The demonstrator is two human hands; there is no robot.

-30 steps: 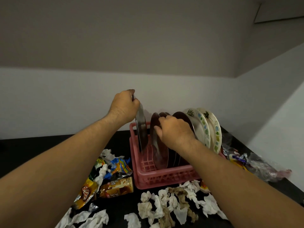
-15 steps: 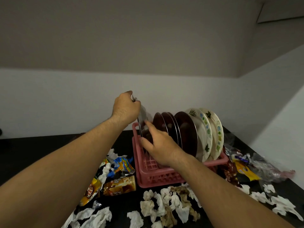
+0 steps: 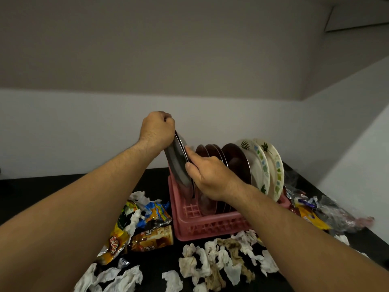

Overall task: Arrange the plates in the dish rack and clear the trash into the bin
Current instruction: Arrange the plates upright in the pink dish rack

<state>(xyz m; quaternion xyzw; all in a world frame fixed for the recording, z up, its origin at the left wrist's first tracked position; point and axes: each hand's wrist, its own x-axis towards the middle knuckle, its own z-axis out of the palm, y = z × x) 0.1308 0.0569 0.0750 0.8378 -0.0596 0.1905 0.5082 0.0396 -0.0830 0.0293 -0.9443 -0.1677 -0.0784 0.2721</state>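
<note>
Plates (image 3: pixel 260 165) in rack (image 3: pixel 210 227), wrappers (image 3: pixel 147 228) left of it, tissues (image 3: pixel 210 264) before it (on counter (image 3: pixel 42 186))

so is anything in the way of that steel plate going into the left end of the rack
Nothing visible blocks it. The left hand grips the steel plate at the top, the right hand holds its edge, and the rack has bare slots under it. The brown plates stand further right; the wrappers lie outside.
</note>
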